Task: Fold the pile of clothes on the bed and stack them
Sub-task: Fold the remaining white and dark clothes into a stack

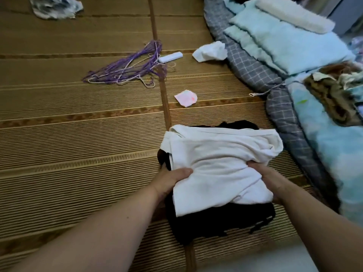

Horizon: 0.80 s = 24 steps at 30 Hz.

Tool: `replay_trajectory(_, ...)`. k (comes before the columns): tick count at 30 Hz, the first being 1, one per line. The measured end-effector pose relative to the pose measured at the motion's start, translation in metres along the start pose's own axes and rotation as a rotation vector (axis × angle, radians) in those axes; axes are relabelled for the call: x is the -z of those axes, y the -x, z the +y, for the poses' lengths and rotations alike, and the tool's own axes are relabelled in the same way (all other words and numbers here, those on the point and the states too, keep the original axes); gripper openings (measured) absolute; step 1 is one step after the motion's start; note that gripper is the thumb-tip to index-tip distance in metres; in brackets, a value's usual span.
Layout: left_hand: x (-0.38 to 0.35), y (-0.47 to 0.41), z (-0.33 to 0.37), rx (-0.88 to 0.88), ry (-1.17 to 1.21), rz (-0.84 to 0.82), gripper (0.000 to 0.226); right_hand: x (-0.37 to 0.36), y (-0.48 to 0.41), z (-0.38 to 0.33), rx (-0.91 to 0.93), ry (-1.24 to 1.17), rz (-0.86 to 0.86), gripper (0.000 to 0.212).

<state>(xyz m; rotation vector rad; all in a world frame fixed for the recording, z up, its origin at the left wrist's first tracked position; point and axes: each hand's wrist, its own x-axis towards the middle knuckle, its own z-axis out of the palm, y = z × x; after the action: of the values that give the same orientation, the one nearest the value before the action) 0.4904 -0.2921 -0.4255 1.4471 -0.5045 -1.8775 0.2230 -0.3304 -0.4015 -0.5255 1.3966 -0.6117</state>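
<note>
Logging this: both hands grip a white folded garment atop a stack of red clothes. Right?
No: the head view shows the stack of clothes is black, not red. The left hand and right hand grip the white folded garment.

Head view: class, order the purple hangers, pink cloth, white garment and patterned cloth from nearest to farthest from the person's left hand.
1. White garment, gripped by the left hand.
2. Pink cloth, straight ahead.
3. Purple hangers, farther, leftward.
4. Patterned cloth, far top-left corner.

no readable text, labels or numbers
</note>
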Motion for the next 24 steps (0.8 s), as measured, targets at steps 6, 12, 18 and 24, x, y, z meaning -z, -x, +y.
replay_trajectory(6, 0.022, -0.051, -0.045, -0.015, -0.208, 0.102, 0.090, 0.021, -0.047, 0.054, 0.048, 0.216, 0.072, 0.059)
replay_trajectory(12, 0.012, -0.046, -0.054, -0.090, -0.494, 0.439, 0.118, 0.001, -0.025, 0.072, 0.405, 0.448, 0.537, 0.106)
replay_trajectory(18, -0.018, 0.005, -0.043, -0.576, -1.318, 0.436, 0.096, -0.041, 0.029, 0.075, 0.885, 0.982, 0.762, 0.056)
replay_trajectory(24, -0.015, -0.008, -0.042, -0.297, -1.822, 0.051, 0.099, -0.046, -0.003, 0.050, 0.392, 1.545, 0.254, 0.099)
